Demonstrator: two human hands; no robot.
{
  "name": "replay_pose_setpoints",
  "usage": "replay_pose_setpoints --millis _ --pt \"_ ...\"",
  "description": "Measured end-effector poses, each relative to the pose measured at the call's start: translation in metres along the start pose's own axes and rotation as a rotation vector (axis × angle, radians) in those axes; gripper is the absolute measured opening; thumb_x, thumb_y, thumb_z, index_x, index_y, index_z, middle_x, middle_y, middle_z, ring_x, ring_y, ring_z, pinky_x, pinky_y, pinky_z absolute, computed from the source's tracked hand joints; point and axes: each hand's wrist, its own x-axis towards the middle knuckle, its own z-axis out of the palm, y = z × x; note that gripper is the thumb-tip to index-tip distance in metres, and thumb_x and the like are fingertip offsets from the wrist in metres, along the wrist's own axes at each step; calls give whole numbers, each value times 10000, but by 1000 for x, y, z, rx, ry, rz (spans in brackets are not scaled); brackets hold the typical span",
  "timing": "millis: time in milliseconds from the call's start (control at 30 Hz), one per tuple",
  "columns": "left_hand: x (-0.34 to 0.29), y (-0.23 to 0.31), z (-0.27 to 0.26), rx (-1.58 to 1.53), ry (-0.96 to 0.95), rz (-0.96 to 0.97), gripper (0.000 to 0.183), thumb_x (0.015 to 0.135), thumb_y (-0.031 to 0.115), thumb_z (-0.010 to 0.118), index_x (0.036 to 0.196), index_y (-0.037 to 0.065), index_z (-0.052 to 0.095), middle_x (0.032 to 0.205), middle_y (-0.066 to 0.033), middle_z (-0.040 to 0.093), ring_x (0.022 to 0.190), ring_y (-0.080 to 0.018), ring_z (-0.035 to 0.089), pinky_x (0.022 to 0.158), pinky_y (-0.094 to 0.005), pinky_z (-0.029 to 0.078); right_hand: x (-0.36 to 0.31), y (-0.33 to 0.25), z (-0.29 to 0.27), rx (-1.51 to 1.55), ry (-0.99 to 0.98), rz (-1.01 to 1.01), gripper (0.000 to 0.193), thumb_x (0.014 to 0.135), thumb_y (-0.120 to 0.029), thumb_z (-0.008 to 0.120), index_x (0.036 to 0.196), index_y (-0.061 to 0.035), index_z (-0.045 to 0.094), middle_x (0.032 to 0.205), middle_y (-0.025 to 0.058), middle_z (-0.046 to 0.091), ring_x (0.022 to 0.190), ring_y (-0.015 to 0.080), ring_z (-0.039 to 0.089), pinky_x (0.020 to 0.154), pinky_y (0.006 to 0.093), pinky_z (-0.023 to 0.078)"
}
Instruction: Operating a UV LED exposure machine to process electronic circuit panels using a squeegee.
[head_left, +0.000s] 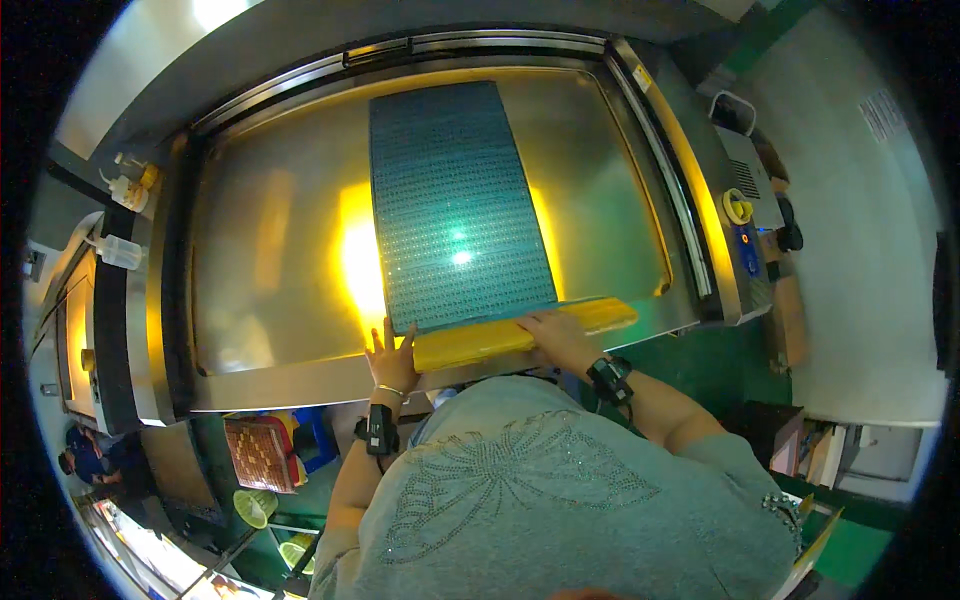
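A teal panel [455,190] with a fine grid pattern lies flat on a shiny metal bed [275,270]. Across its near edge runs a long, glossy yellow roll or strip [475,343]; its exact kind does not show. My left hand [393,366] is at the panel's near left corner, beside the strip's left end, with fingers spread and pointing forward. My right hand [562,340] lies over the right part of the strip, its fingers close together and wrapped on it. The undersides of both hands are hidden.
A metal rail frame [660,150] borders the bed at the back and right. Squeeze bottles [120,252] stand at the left. A yellow tape roll [738,207] sits on the right side panel. Below left are a red basket [262,455] and a green bin [255,508].
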Motion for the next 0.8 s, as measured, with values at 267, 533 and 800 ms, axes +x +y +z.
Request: replay_pose_setpoints --millis 267,533,800 --pt "-1 -2 8 -13 33 -15 809 715 363 694 1397 322 262 1490 -169 107 1326 -444 192 1004 -596 270 -1 3 9 -36 18 -9 443 671 -76 639 1108 -87 564 1058 103 606 953 291 587 804 382 482" --pt "-4 4 -6 -13 -38 -22 834 717 361 699 1410 313 237 1492 -174 88 1333 -443 171 1008 -598 257 2 3 8 -44 -49 38 517 660 -126 695 1155 -108 545 1050 113 611 967 298 583 819 407 481" --pt "-2 2 4 -51 62 -13 781 741 367 663 1403 303 253 1481 -187 122 1320 -467 183 993 -622 257 2 1 3 -43 -17 0 515 652 -138 703 1142 -99 547 1038 116 613 962 295 585 799 396 491"
